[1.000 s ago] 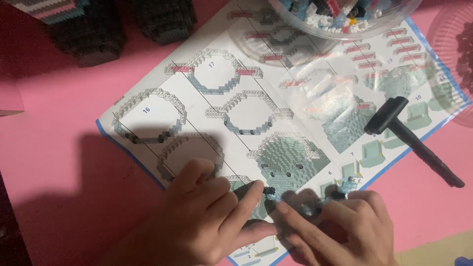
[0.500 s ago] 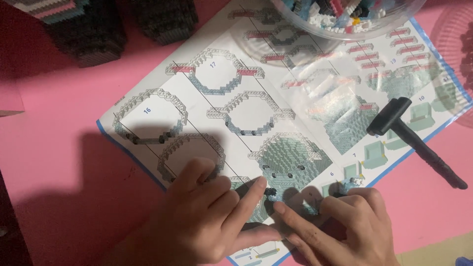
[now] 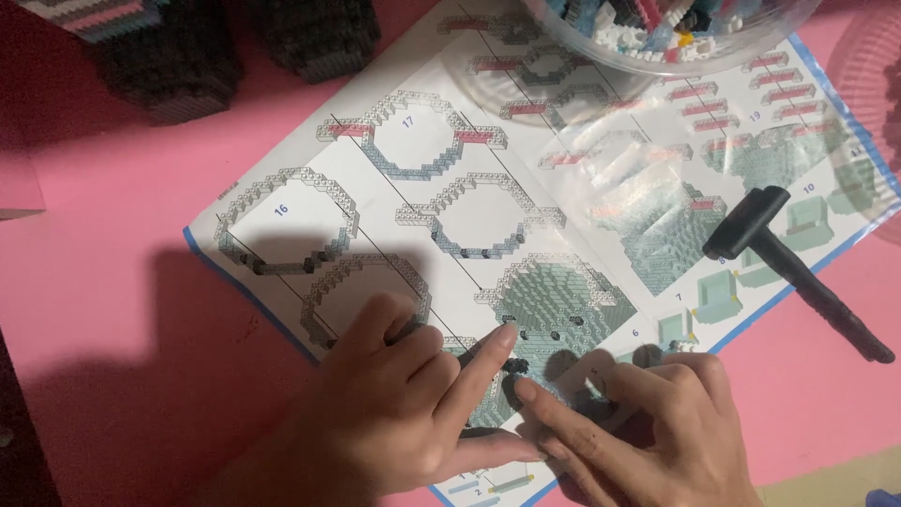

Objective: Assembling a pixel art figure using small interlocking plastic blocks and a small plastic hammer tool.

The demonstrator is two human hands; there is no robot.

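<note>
Both hands low on the instruction sheet: left hand and right hand meet fingertip to fingertip over a small dark brick piece on a pale green block patch. Neither grip is closed on anything; fingers are extended, pressing down. Black hammer lies well apart at right on the pink tabletop, clear bowl of bricks at top.

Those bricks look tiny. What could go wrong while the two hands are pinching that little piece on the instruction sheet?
The small dark brick sits between the fingertips of the left hand and the right hand; it could easily slip and get lost against the printed instruction sheet. The hands also cover part of the diagram, which may hide the step. A stray elbow might knock the black hammer.
</note>
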